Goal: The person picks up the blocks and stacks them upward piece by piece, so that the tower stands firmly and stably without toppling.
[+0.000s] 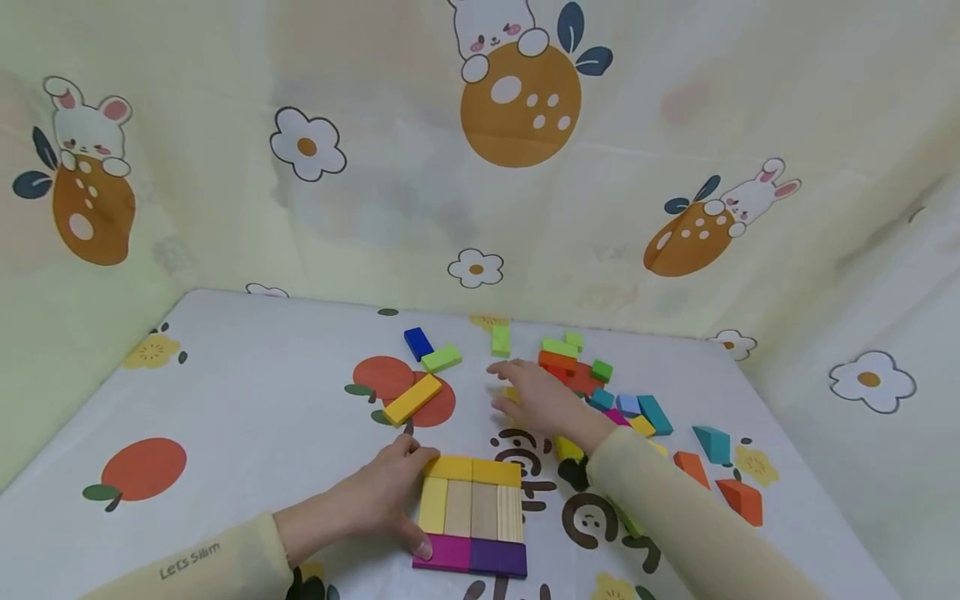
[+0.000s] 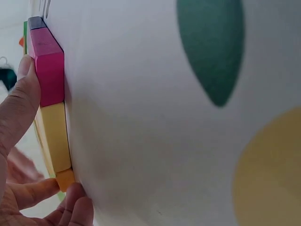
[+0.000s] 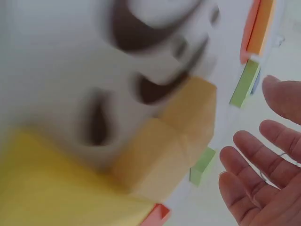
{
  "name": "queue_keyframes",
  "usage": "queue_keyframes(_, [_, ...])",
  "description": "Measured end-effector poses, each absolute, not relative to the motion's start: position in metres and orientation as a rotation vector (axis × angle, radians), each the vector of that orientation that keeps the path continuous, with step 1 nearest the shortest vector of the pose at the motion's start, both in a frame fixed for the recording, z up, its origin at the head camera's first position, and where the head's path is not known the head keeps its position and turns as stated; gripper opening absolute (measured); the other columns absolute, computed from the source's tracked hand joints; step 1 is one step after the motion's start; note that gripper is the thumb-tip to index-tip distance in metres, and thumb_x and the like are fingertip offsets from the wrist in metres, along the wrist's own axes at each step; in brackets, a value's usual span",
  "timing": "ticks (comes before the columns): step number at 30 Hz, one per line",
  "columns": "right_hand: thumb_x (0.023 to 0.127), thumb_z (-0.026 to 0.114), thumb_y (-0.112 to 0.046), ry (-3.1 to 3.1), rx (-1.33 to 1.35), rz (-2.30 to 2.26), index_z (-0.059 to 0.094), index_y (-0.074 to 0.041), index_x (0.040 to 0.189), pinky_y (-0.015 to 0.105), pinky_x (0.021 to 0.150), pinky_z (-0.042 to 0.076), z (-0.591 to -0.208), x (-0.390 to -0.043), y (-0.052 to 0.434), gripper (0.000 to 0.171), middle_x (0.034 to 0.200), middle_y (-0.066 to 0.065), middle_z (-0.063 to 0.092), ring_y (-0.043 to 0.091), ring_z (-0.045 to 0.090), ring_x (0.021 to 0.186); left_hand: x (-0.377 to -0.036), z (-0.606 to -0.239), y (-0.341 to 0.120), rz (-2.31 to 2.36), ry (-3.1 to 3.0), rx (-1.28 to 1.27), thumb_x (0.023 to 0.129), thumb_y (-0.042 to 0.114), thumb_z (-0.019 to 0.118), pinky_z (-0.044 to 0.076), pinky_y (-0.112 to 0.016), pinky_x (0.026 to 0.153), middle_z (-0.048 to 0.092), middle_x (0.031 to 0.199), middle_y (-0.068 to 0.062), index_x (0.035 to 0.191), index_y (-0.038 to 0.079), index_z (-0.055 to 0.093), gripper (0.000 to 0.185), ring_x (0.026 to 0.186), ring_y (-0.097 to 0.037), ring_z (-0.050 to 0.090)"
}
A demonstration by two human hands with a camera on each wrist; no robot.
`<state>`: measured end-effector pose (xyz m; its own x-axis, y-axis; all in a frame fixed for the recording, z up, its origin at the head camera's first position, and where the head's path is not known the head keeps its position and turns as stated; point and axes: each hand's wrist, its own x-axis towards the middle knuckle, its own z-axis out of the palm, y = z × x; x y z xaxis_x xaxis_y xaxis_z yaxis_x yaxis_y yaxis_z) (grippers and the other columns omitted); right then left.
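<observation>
Head view: a desk [image 1: 247, 400] under a white printed cloth [image 1: 247, 467], with a patterned curtain [image 1: 360, 217] hung behind. Low in the middle, a flat panel of blocks [image 1: 459, 508]: two yellow along the far row, four pale or wood-coloured strips side by side in the middle, a magenta block [image 1: 446, 552] and a purple block [image 1: 498, 558] along the near row, all laid edge to edge.

At the panel's left side, the left hand [image 1: 378, 492], in a wide but curled grip: thumb on the magenta block, fingers bent at the far yellow corner, clear also from the left wrist view. Likely placed there to brace both ends of that side and keep the rows from slipping apart.

Beyond the panel and to its right, the right hand [image 1: 551, 404], above the desk, in a loose, spread grip with nothing in it; bare palm and parted fingers in the right wrist view. Presumably free because of the steadying done from the left.

Past the right fingertips, a lime green block [image 1: 500, 340]. Farther left, a dark blue block [image 1: 418, 343] close against another lime block [image 1: 441, 358], and a slanted yellow block [image 1: 412, 400]. Off to the right, a scatter of coloured blocks [image 1: 558, 361] and three wedges [image 1: 712, 445], seemingly kept aside for room around the panel.
</observation>
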<state>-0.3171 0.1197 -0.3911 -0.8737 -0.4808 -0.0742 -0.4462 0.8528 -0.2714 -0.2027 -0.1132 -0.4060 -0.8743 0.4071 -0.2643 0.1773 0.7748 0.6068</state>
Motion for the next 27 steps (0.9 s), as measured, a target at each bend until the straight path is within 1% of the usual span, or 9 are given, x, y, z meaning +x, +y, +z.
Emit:
queue_keyframes(3, [0.098, 0.069, -0.026, 2.857, -0.686, -0.336, 0.048, -0.014, 0.151, 0.047, 0.112, 0.049, -0.392, -0.343, 0.102, 0.058, 0.142, 0.011, 0.061, 0.029, 0.055, 0.132, -0.201, -0.407, -0.112, 0.832, 2.579, 0.463, 0.060, 0.032, 0.100, 0.054, -0.053, 0.104, 0.052, 0.130, -0.016, 0.142, 0.002, 0.054, 0.099, 0.120, -0.028, 0.052])
queue_keyframes(7, [0.100, 0.066, -0.023, 2.837, -0.693, -0.293, 0.044, -0.012, 0.154, 0.044, 0.113, 0.048, -0.395, -0.367, 0.083, 0.060, 0.142, 0.012, 0.062, 0.028, 0.057, 0.131, -0.200, -0.407, -0.111, 0.830, 2.574, 0.482, 0.060, 0.033, 0.100, 0.055, -0.052, 0.103, 0.052, 0.130, -0.015, 0.142, 0.002, 0.054, 0.099, 0.119, -0.028, 0.052])
queue_keyframes(10, [0.101, 0.064, -0.019, 2.805, -0.690, -0.285, 0.041, -0.013, 0.156, 0.043, 0.115, 0.047, -0.396, -0.376, 0.071, 0.060, 0.143, 0.012, 0.061, 0.028, 0.057, 0.132, -0.200, -0.407, -0.110, 0.828, 2.569, 0.484, 0.061, 0.032, 0.099, 0.056, -0.051, 0.102, 0.052, 0.129, -0.015, 0.142, 0.002, 0.054, 0.098, 0.119, -0.027, 0.051])
queue_keyframes(12, [0.102, 0.062, -0.016, 2.790, -0.679, -0.273, 0.041, -0.014, 0.157, 0.044, 0.117, 0.045, -0.397, -0.380, 0.065, 0.059, 0.147, 0.011, 0.058, 0.028, 0.054, 0.135, -0.200, -0.407, -0.109, 0.825, 2.566, 0.483, 0.061, 0.032, 0.099, 0.057, -0.050, 0.101, 0.052, 0.128, -0.014, 0.143, 0.003, 0.053, 0.098, 0.119, -0.026, 0.051])
queue_keyframes(14, [0.102, 0.061, -0.013, 2.788, -0.671, -0.256, 0.043, -0.013, 0.156, 0.043, 0.118, 0.043, -0.398, -0.382, 0.060, 0.057, 0.150, 0.011, 0.056, 0.029, 0.053, 0.137, -0.201, -0.407, -0.109, 0.820, 2.567, 0.485, 0.061, 0.032, 0.099, 0.057, -0.049, 0.101, 0.052, 0.128, -0.014, 0.143, 0.003, 0.053, 0.098, 0.119, -0.025, 0.051])
queue_keyframes(16, [0.101, 0.061, -0.012, 2.801, -0.662, -0.234, 0.048, -0.011, 0.152, 0.043, 0.118, 0.044, -0.400, -0.384, 0.057, 0.053, 0.149, 0.012, 0.056, 0.029, 0.054, 0.135, -0.201, -0.407, -0.109, 0.812, 2.569, 0.488, 0.061, 0.033, 0.099, 0.057, -0.049, 0.101, 0.052, 0.128, -0.013, 0.143, 0.003, 0.053, 0.099, 0.119, -0.025, 0.051])
queue_keyframes(20, [0.100, 0.066, -0.018, 2.830, -0.655, -0.209, 0.060, -0.006, 0.142, 0.040, 0.112, 0.049, -0.402, -0.387, 0.055, 0.044, 0.138, 0.011, 0.064, 0.027, 0.059, 0.122, -0.202, -0.408, -0.109, 0.800, 2.574, 0.484, 0.061, 0.034, 0.099, 0.057, -0.049, 0.101, 0.052, 0.129, -0.014, 0.144, 0.004, 0.053, 0.100, 0.119, -0.025, 0.051])
queue_keyframes(23, [0.098, 0.071, -0.024, 2.832, -0.658, -0.206, 0.066, -0.006, 0.134, 0.038, 0.107, 0.052, -0.403, -0.387, 0.057, 0.041, 0.130, 0.010, 0.069, 0.026, 0.060, 0.116, -0.203, -0.409, -0.110, 0.797, 2.579, 0.470, 0.061, 0.034, 0.099, 0.057, -0.050, 0.101, 0.052, 0.130, -0.015, 0.144, 0.004, 0.053, 0.099, 0.119, -0.026, 0.051])
queue_keyframes(27, [0.094, 0.075, -0.028, 2.815, -0.675, -0.156, 0.071, -0.008, 0.128, 0.038, 0.102, 0.054, -0.404, -0.384, 0.063, 0.040, 0.117, 0.007, 0.072, 0.024, 0.060, 0.107, -0.204, -0.410, -0.113, 0.799, 2.595, 0.466, 0.061, 0.033, 0.099, 0.057, -0.051, 0.100, 0.052, 0.131, -0.016, 0.142, 0.004, 0.054, 0.098, 0.120, -0.027, 0.052])
